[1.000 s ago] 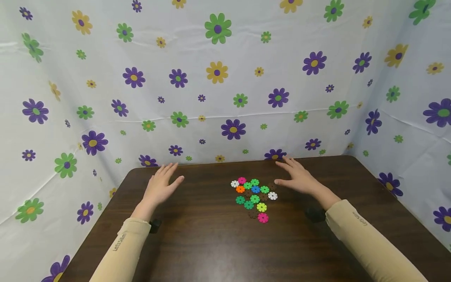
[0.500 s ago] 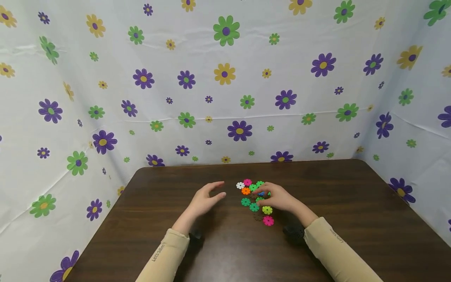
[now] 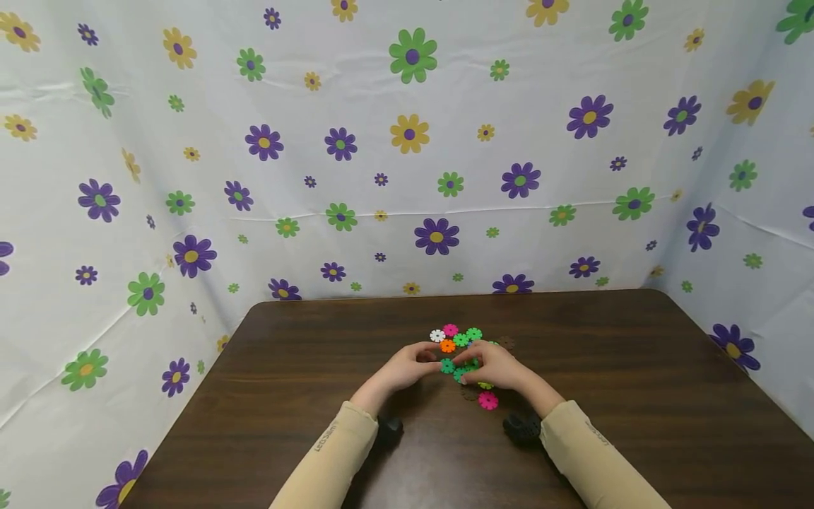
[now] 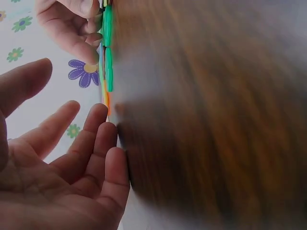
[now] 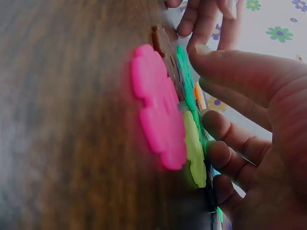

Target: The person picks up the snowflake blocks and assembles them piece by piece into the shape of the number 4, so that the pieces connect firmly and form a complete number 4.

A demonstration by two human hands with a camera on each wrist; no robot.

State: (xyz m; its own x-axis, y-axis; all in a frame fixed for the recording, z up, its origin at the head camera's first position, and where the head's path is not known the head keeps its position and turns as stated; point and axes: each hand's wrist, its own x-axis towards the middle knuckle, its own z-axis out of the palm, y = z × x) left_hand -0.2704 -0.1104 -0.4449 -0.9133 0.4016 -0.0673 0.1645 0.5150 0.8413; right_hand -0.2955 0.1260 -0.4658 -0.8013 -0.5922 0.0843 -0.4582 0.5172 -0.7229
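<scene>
A cluster of small flat notched flower-shaped discs lies on the table. In the head view, my left hand (image 3: 410,365) is at the cluster's left edge, its thumb close to a teal disc (image 3: 448,366). The left wrist view shows its fingers (image 4: 103,148) loosely bent with nothing between them. My right hand (image 3: 499,366) is over the cluster and hides several discs. Its fingers are relaxed, the tips against or just above green discs (image 5: 186,76); which, I cannot tell. Nearer me lie a pink disc (image 3: 488,401), a yellow-green disc (image 5: 194,148) and a brown disc (image 5: 168,57).
The dark wooden table (image 3: 305,396) spreads around the cluster. Behind the hands lie a white disc (image 3: 437,335), an orange disc (image 3: 448,346) and another pink disc (image 3: 450,330). A flower-printed white curtain (image 3: 356,170) hangs along the back and sides.
Both hands have come inward and down from wide apart. The left hand has moved right to the cluster's edge; the right hand has moved left over the discs. The view has shifted slightly.
</scene>
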